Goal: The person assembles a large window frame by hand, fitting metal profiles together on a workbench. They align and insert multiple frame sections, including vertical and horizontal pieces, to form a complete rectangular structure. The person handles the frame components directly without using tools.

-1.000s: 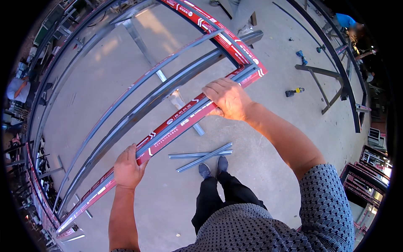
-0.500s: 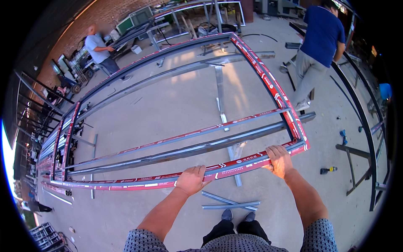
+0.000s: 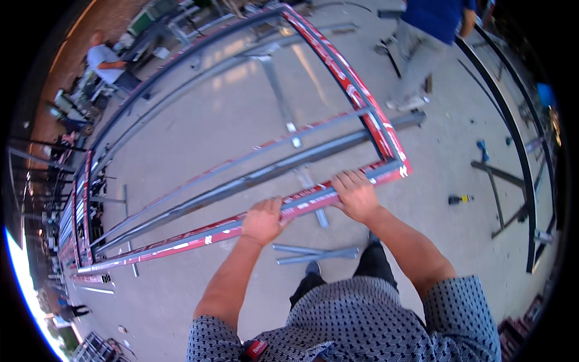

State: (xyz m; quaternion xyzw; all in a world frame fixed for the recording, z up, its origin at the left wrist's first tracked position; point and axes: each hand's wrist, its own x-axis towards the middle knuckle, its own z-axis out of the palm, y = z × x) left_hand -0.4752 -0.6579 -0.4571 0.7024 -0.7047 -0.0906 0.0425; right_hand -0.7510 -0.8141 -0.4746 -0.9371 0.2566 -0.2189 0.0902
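A large rectangular metal frame, faced with red and white film, stretches from in front of me to the far left. My left hand is closed over its near rail. Closer to the right corner, my right hand grips the same rail, fingers over the top. A thinner red-and-grey crossbar runs inside the frame, roughly along the near rail. Grey metal beams lie below the frame and show through its opening.
Crossed grey metal strips lie by my feet. A yellow-and-black power drill is on the floor at right, beside dark metal stands and long black bars. One person stands at upper right, another at upper left.
The view has swung, and the frame sits further up and left in it. My feet have moved apart, one ahead of the other. Both hands keep their grip on the rail.
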